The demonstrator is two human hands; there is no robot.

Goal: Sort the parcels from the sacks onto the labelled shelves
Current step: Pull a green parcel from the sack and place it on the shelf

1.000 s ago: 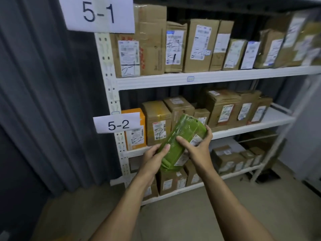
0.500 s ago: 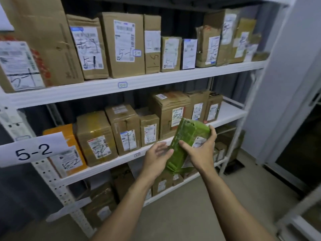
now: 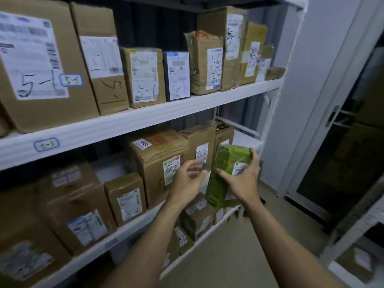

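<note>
Green parcel point(image 3: 225, 163) held upright and slightly tilted in the right grip point(image 3: 243, 180), in the air before the right end of the middle shelf point(image 3: 133, 227).

Right grip: thumb across the near face, fingers curled round the far edge. Left grip point(image 3: 187, 179): just beside the parcel's left edge, fingers loosely curled, holding nothing. Wrapping is wrinkled green film with a white label, partly under the palm. Middle shelf carries brown cartons point(image 3: 160, 161), some hand-marked 5-2. Upper shelf point(image 3: 145, 119), stickered 5-1, carries a row of upright cartons point(image 3: 143, 75) marked 5-1.

Boxes point(image 3: 160, 159) on shelf point(image 3: 128, 227) — parcel point(image 3: 224, 173) right.
</note>
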